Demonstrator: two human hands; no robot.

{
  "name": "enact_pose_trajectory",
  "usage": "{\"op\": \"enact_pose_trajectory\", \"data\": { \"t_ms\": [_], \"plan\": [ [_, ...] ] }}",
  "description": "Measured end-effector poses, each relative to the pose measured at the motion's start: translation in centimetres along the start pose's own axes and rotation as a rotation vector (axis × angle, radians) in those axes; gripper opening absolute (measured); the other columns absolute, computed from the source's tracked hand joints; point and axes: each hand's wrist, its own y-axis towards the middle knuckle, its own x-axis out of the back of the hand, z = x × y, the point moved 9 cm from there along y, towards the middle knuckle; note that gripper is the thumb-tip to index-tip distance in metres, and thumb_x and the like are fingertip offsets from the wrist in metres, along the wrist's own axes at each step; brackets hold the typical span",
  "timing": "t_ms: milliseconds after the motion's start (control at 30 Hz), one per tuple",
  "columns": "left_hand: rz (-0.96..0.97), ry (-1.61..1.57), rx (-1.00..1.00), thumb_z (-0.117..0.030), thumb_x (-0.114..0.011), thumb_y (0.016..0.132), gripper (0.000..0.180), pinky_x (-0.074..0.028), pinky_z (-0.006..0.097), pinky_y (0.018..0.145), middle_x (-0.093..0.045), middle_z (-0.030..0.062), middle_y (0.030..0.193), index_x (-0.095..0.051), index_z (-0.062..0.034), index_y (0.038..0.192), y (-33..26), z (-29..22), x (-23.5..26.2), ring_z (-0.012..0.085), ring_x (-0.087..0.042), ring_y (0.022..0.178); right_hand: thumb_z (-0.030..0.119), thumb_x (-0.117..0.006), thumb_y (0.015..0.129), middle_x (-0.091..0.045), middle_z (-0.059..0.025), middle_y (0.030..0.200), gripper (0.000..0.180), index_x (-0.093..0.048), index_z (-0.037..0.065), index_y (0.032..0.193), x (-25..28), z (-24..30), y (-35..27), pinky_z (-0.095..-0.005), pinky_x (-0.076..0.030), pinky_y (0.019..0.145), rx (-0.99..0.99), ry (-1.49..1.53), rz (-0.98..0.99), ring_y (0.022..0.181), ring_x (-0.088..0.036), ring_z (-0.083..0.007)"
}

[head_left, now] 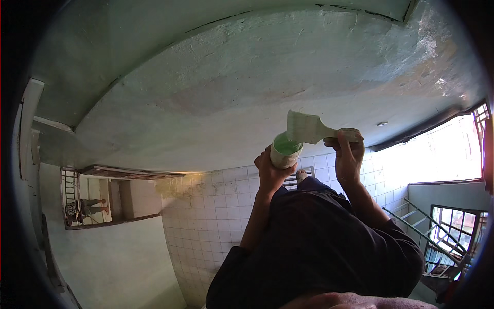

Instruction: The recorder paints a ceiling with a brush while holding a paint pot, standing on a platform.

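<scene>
Brush: a wide flat paintbrush (309, 129) with pale, paint-coated bristles and a light handle, lying nearly level, bristle end pointing to the person's left, just over the rim of the cup.
Cup: a small round container (284, 150) with a whitish wall and green paint inside, tipped so its open mouth shows.
Left hand: the left hand (271, 172) is wrapped around the lower part of the cup, fingers closed on its wall.
Right hand: the right hand (349, 154) is clamped on the brush handle, fingers curled over the top of it; the two hands are apart, with the brush bridging the gap.
Where: both things are held up in the middle of the view, close below the ceiling (247, 87).
Around: the ceiling is rough, pale green and patchy, with cracks near the far edge; a white tiled wall (216, 216) runs below the hands; the person's dark clothing (319, 242) fills the lower middle.
Edges: a bright window (442, 154) and green stair railing (422, 226) lie to the right; a doorway opening (87, 198) with another person standing in it lies far left.
Open room: the ceiling spreads broadly left of the brush, unobstructed.
</scene>
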Motion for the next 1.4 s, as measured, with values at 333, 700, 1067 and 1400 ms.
{"op": "enact_pose_trajectory", "data": {
  "t_ms": [333,700,1067,1400],
  "plan": [
    [-0.113,0.018,-0.142,-0.023,-0.096,0.063,0.066,-0.060,0.043,0.086,-0.074,0.0151,0.104,-0.063,-0.0015,0.116,0.3,-1.8,0.6,0.0302,-0.075,0.092,0.017,-0.057,0.106,-0.072,-0.0207,0.109,0.023,-0.063,-0.005,0.113,2.1,-7.2,-0.2,-0.0390,-0.059,0.098,-0.494,0.499,0.005,0.105,-0.072,-0.0290],
    [-0.163,-0.084,0.031,-0.027,-0.097,0.061,0.072,-0.053,0.048,0.090,-0.071,0.0139,0.107,-0.062,-0.0043,0.120,0.2,0.9,2.4,0.0332,-0.070,0.097,0.003,-0.054,0.104,-0.061,-0.0266,0.131,0.035,-0.052,-0.019,0.131,2.1,-7.7,0.3,-0.0390,-0.047,0.118,-0.529,0.432,0.169,0.132,-0.059,-0.0327],
    [-0.526,-0.016,0.060,-0.022,-0.097,0.063,0.066,-0.059,0.045,0.082,-0.073,0.0145,0.100,-0.062,-0.0019,0.115,-5.9,3.6,12.4,0.0316,-0.074,0.087,0.010,-0.064,0.100,-0.064,-0.0110,0.118,0.059,-0.042,-0.015,0.147,-14.3,-11.0,-3.4,-0.0297,-0.054,0.086,-0.917,0.237,0.785,0.102,-0.065,-0.0179],
    [-0.752,0.011,0.225,-0.022,-0.098,0.064,0.072,-0.058,0.044,0.089,-0.072,0.0142,0.109,-0.060,-0.0032,0.122,-13.4,6.1,16.3,0.0305,-0.073,0.098,0.019,-0.056,0.107,-0.056,-0.0056,0.093,0.027,-0.057,-0.005,0.119,-36.1,-20.1,-6.4,-0.0317,-0.049,0.072,-1.101,0.211,1.169,0.078,-0.053,-0.0151]
  ]
}}
